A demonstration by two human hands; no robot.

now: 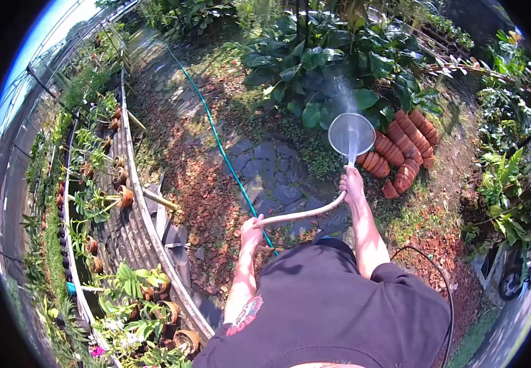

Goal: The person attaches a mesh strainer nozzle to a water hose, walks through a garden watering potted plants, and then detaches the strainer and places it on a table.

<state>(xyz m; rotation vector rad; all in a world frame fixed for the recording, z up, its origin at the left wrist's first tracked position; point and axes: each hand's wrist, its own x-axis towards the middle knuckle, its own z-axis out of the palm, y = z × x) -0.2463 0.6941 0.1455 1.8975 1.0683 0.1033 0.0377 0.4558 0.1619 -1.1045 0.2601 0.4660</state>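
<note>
"Where do we have the hose?"

"Nearer to us than the pots, off to their left. Our left grip is wrapped round its length; our right grip is clenched near its end, just left of the pots."

"And the water?"

"It shoots out left of the pots, across a white-rimmed disc, towards the leaves beyond. We cannot tell what the disc is, but it stands in front of some greenery."

"What lies in our way?"

"A green hose runs along the ground, well left of the pots, and passes behind our left grip. A dark cable curves nearer to us than the pots. The pots themselves lie nested in rows, near the stream."

"And far left of the pots?"

"We see a corrugated shelf with potted plants along it."
</note>
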